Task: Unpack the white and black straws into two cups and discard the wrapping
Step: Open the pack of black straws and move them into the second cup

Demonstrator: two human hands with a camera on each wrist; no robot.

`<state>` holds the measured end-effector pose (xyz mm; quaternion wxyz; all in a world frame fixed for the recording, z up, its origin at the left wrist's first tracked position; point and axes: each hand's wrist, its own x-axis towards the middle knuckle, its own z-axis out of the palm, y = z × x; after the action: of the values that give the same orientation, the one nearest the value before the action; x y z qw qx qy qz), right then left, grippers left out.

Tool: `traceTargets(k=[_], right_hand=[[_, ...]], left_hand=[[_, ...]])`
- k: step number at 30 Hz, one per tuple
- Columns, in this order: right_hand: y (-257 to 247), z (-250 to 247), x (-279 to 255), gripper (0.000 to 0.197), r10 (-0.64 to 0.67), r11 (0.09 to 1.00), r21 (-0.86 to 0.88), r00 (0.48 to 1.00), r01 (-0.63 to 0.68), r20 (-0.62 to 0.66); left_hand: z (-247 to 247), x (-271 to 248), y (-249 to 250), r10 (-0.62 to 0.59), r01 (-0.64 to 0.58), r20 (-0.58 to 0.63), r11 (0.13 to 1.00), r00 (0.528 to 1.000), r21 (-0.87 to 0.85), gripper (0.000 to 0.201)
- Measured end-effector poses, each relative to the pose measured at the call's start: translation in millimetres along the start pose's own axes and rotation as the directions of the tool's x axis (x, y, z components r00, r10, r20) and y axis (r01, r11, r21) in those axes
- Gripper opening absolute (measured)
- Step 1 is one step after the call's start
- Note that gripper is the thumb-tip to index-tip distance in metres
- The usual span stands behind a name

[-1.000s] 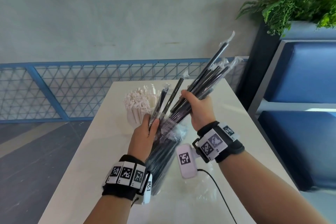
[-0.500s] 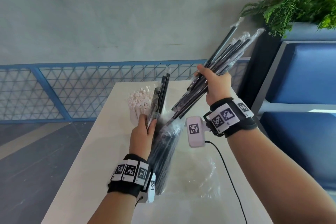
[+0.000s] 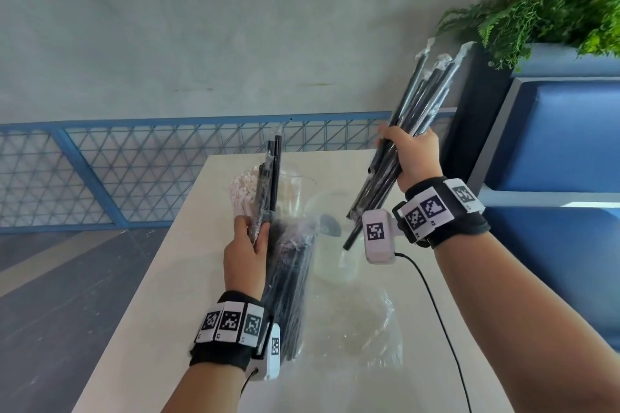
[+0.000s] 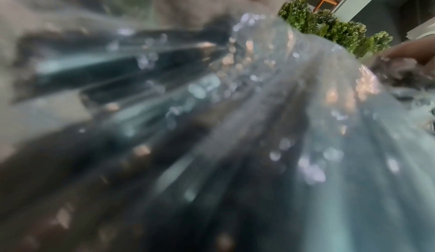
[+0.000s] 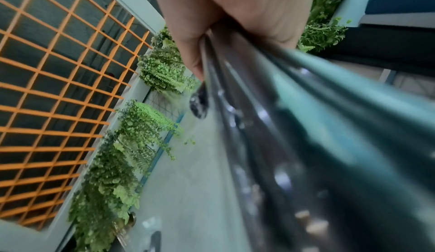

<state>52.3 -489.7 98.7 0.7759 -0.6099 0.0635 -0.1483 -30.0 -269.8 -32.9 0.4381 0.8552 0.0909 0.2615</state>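
Observation:
My right hand (image 3: 411, 152) grips a bundle of black straws (image 3: 416, 100), each in clear film, lifted above the table and tilted to the right; the same bundle (image 5: 294, 135) fills the right wrist view under my palm. My left hand (image 3: 248, 241) holds the clear plastic bag of black straws (image 3: 290, 282) upright by its mouth, with two straws (image 3: 273, 174) sticking up. That bag (image 4: 212, 116) blurs most of the left wrist view. A clear cup of white straws (image 3: 243, 188) stands behind the bag. An empty clear cup (image 3: 330, 238) stands below the lifted bundle.
An empty clear wrapping (image 3: 365, 329) lies crumpled on the beige table (image 3: 161, 278) near me. A blue mesh railing (image 3: 134, 164) runs behind the table. A planter with ferns (image 3: 543, 0) and blue benches (image 3: 570, 131) are at the right.
My right hand has pulled the bundle of black straws up and to the right, fully out of the bag. My left hand has stayed on the bag.

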Motion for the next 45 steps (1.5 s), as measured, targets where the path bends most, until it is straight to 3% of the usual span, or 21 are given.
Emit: traceTargets(k=[6, 16, 21, 26, 36, 38, 41, 43, 45], right_hand=[[7.5, -3.1, 11.2, 0.018, -0.125, 0.959, -0.262, 0.992, 0.113, -0.030], [32.3, 26.4, 10.1, 0.016, -0.240, 0.959, -0.177, 0.967, 0.223, -0.084], [83.7, 27.6, -2.3, 0.026, -0.117, 0.949, -0.287, 0.992, 0.129, 0.056], [115.4, 21.0, -11.1, 0.029, -0.022, 0.954, -0.298, 0.996, 0.046, 0.083], [122.6, 16.2, -20.9, 0.042, -0.129, 0.909, -0.379, 0.981, 0.176, 0.147], [118.5, 15.1, -29.5, 0.051, -0.273, 0.848, -0.439, 0.955, 0.297, 0.119], [106.0, 14.0, -59.4, 0.056, -0.545, 0.710, -0.437, 0.824, 0.552, 0.156], [104.4, 12.0, -82.3, 0.061, -0.556, 0.691, -0.388, 0.791, 0.610, 0.255], [109.0, 10.2, -102.0, 0.073, -0.444, 0.770, -0.320, 0.823, 0.553, 0.355]], left_hand=[[2.0, 1.0, 4.8, 0.026, -0.028, -0.044, 0.998, 0.999, -0.054, 0.022], [6.1, 5.6, 5.8, 0.025, -0.029, -0.052, 0.995, 0.998, -0.092, 0.023], [8.2, 5.6, 3.2, 0.015, -0.018, -0.038, 0.996, 0.999, -0.093, 0.025], [6.9, 4.4, 5.5, 0.034, -0.037, -0.033, 0.995, 0.999, -0.089, 0.022], [6.6, 1.0, 2.8, 0.044, -0.048, -0.035, 0.992, 0.998, -0.116, 0.025], [4.1, -0.5, 3.4, 0.049, -0.054, -0.039, 0.990, 0.998, -0.128, 0.025], [-1.5, -1.9, 6.3, 0.036, -0.043, -0.044, 0.982, 0.998, -0.186, 0.023], [-5.7, -3.0, 8.9, 0.033, -0.042, -0.043, 0.974, 0.999, -0.224, 0.020], [-9.1, -5.0, 10.1, 0.026, -0.035, -0.036, 0.960, 0.999, -0.279, 0.018]])
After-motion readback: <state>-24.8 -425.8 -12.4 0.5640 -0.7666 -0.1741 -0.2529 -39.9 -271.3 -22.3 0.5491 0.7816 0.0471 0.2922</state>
